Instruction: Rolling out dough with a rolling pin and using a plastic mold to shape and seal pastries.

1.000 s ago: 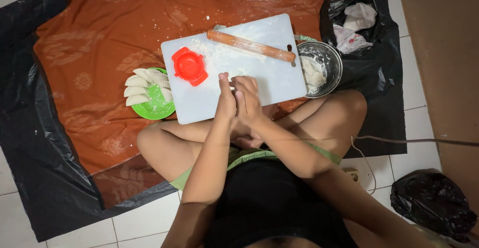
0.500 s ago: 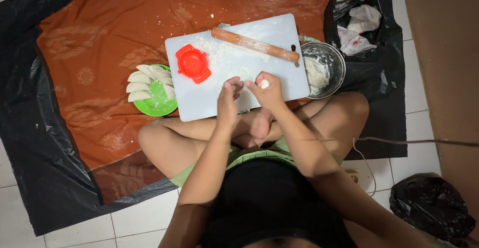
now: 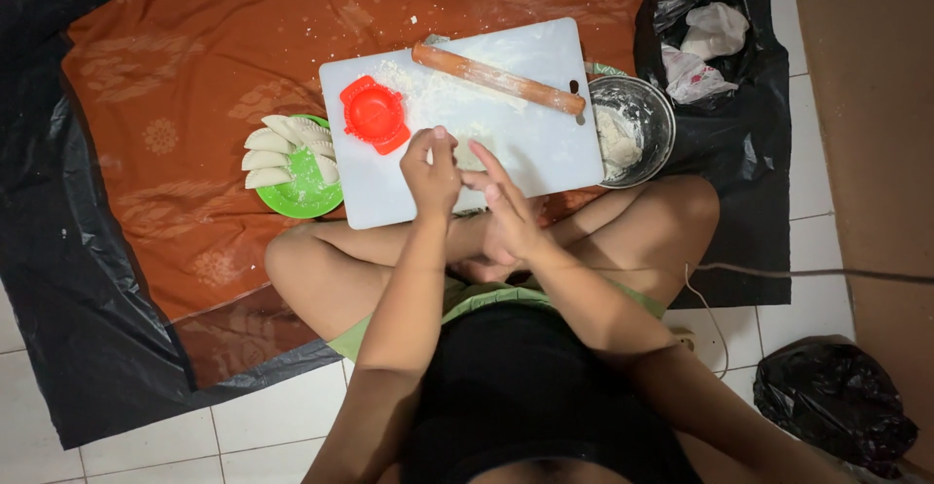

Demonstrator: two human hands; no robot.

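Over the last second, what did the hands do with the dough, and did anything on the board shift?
The hands, pressed palm to palm a second ago, have parted. The left hand now pinches the small piece of dough over the white board, and the right hand lies open beside it. The rolling pin, red mould, metal bowl and green plate of dumplings have not moved.

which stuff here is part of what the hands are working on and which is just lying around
In use: small piece of dough between left hand and right hand; white cutting board; red dumpling press; rolling pin; metal bowl of dough; green plate of folded dumplings.

Lying about: white plastic bags; black bag; cable.
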